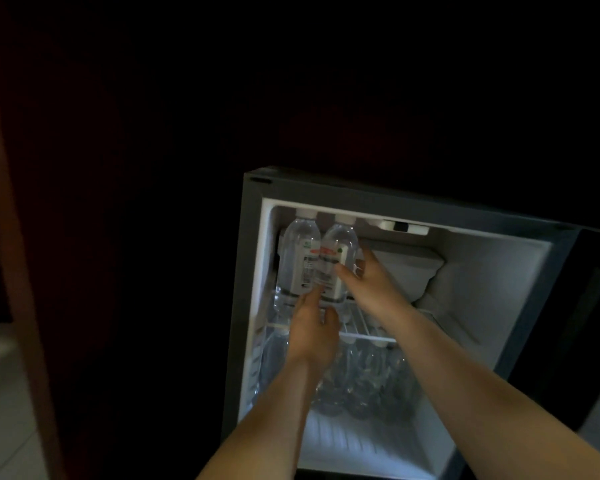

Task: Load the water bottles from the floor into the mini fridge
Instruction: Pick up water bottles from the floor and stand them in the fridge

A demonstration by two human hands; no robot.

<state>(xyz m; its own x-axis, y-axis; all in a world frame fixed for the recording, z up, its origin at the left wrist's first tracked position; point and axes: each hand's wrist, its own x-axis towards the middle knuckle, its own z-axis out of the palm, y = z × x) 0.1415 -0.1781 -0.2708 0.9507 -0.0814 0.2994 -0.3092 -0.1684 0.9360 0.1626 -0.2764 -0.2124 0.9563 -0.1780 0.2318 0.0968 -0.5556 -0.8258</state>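
Observation:
The mini fridge (253,271) stands open and lit in a dark room. Two clear water bottles with white caps stand side by side on its upper wire shelf (368,336): the left bottle (297,251) and the right bottle (340,244). My right hand (364,275) grips the right bottle from its right side, thumb across the label. My left hand (314,327) touches the foot of that bottle with its fingertips. Several more bottles (364,382) stand packed on the floor of the fridge below the shelf.
A white freezer box (409,268) fills the upper right of the fridge interior. The open door (589,306) stands dark at the right. A brown wooden panel (11,237) runs down the left, with pale floor tiles (4,410) beside it.

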